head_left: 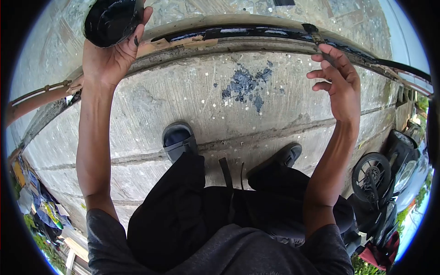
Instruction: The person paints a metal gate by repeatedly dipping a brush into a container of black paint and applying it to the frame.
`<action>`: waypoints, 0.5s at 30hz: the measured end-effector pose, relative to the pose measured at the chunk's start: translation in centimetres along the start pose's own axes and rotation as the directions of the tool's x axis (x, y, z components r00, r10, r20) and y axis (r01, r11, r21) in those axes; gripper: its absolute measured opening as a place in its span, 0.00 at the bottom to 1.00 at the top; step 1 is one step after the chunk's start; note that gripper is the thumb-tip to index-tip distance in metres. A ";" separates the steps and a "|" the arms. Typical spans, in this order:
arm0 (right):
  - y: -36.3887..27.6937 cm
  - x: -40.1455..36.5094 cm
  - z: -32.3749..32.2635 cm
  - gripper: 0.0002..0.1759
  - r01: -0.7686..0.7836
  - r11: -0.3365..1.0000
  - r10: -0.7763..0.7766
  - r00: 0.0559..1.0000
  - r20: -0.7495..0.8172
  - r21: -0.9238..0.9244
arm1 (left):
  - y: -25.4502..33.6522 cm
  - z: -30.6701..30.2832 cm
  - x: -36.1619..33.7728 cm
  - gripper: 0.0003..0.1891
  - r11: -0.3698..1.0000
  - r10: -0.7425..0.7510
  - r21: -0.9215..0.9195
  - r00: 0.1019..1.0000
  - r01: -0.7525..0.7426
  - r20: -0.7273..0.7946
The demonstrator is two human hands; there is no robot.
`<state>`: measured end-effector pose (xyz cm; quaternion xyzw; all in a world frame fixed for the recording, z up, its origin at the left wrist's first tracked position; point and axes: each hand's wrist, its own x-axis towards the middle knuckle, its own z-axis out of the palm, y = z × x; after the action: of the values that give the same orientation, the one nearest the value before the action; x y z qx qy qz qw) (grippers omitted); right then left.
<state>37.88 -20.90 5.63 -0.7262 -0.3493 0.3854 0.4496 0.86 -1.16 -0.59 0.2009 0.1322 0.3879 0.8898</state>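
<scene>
My left hand (pixel 111 62) holds up a round container (pixel 107 23) coated inside with black paint, its fingers curled round the far side. My right hand (pixel 343 85) grips a paintbrush (pixel 313 33) by the handle between thumb and fingers, the other fingers loosely bent. Black paint covers the bristles, which overlap the far edge of a long bar (pixel 247 32) in this view. Wet-looking black paint coats much of that bar, with pale streaks along it. Brown bare patches (pixel 197 42) show toward its left part. A dark smudge marks my left thumb.
Dried dark paint (pixel 247 85) blotches the concrete floor (pixel 156 101) between my hands. My sandalled feet stand apart below. A parked motorbike (pixel 373 183) is at the right, and a pile of cloths and other items (pixel 46 204) lies at the left.
</scene>
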 end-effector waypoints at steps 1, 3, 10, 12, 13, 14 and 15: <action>-0.8 0.9 -0.5 0.25 0.098 0.986 -0.121 0.978 0.170 0.135 | 0.3 -0.2 -0.8 0.28 1.000 0.011 0.005 1.000 -0.011 0.007; -3.2 2.4 0.4 0.32 0.322 0.937 -0.349 0.895 0.278 0.138 | 0.6 -0.6 -2.6 0.29 0.999 0.034 0.007 0.999 -0.034 0.024; -7.1 8.7 8.6 0.17 0.373 0.928 -0.366 0.900 0.238 0.015 | -0.7 -1.9 -7.9 0.34 0.974 0.169 -0.131 0.977 -0.186 -0.126; -6.7 10.1 12.1 0.18 0.310 0.947 -0.279 0.923 0.265 -0.080 | -1.5 -2.1 -8.7 0.35 0.967 0.179 -0.143 0.963 -0.210 -0.204; -6.5 10.9 12.9 0.14 0.294 0.954 -0.249 0.893 0.374 -0.067 | -1.9 -2.4 -9.1 0.35 0.967 0.173 -0.144 0.957 -0.210 -0.232; -6.2 11.7 13.7 0.11 0.275 0.960 -0.215 0.851 0.478 -0.058 | -2.3 -2.7 -9.2 0.36 0.964 0.159 -0.166 0.953 -0.206 -0.256; -4.6 13.3 14.3 0.12 0.332 0.935 -0.214 0.812 0.544 -0.128 | -2.7 -3.1 -9.3 0.37 0.961 0.145 -0.188 0.949 -0.202 -0.280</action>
<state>30.79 -2.46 2.34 -0.5808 -0.5988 0.4582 0.3068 -4.81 -8.99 -3.80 0.0614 0.1883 0.5003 0.8429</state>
